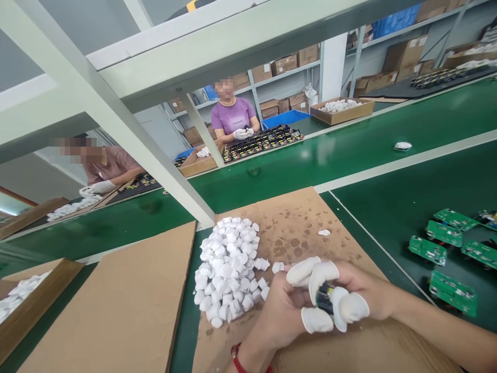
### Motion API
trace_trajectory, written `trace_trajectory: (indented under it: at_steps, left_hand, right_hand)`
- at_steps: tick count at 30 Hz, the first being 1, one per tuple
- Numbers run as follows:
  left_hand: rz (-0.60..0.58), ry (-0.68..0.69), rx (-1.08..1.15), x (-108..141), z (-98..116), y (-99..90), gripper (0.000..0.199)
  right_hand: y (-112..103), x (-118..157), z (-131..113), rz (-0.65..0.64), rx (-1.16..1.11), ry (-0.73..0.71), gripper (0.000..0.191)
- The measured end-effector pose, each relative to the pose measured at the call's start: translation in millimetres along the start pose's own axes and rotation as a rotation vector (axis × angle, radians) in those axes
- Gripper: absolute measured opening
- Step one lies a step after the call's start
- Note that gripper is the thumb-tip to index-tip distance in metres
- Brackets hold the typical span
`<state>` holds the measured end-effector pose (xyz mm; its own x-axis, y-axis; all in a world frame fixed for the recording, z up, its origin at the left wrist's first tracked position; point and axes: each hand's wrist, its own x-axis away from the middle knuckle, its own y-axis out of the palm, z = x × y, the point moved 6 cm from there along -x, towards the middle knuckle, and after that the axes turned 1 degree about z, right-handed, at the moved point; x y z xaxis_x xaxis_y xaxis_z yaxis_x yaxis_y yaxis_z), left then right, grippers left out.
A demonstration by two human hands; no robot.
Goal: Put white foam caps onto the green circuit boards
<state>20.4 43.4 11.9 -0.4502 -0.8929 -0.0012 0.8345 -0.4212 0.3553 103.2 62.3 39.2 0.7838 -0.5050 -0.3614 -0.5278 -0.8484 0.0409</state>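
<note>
Both my hands meet over a sheet of brown cardboard (295,217), with white covers on the fingertips. Between them is a small dark circuit assembly (325,298), mostly hidden by the fingers. My left hand (289,305), with a red bracelet (238,357) at its wrist, grips it from the left. From the right, my right hand (349,292) closes on the same assembly, and a white piece shows by its fingers. A heap of small white cylindrical pieces (229,264) lies on the cardboard left of my hands.
Several green circuit boards (452,292) lie at the right. A green conveyor (349,150) crosses beyond the cardboard, carrying one white-topped item (403,146). A pale metal post (155,166) rises at left. Two people work across the conveyor near trays of parts.
</note>
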Motion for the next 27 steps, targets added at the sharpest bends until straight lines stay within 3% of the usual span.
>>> trace_trajectory:
  at_steps: [8,15,19,23,27]
  left_hand:
    - [0.117,-0.061,0.043,-3.4,-8.2,2.5,0.057]
    - [0.133,-0.042,0.06,-6.9,-9.5,-1.9,0.059]
    - [0.146,-0.044,0.039,-8.5,-11.3,-4.8,0.051]
    - [0.125,-0.087,0.06,-8.9,-10.6,-1.1,0.051]
    - [0.114,-0.108,0.072,-7.3,-9.0,1.1,0.052]
  right_hand:
    - [-2.5,0.9,-4.3,0.013,0.078,0.032,0.059]
    - [-4.9,-1.5,-4.0,0.062,0.322,0.044,0.031]
    - [-7.2,2.4,11.5,0.082,0.198,0.126,0.025]
    - [-5.9,3.2,15.6,0.046,-0.014,0.173,0.033]
    - [-6.9,-0.1,7.6,0.048,0.026,0.139,0.031]
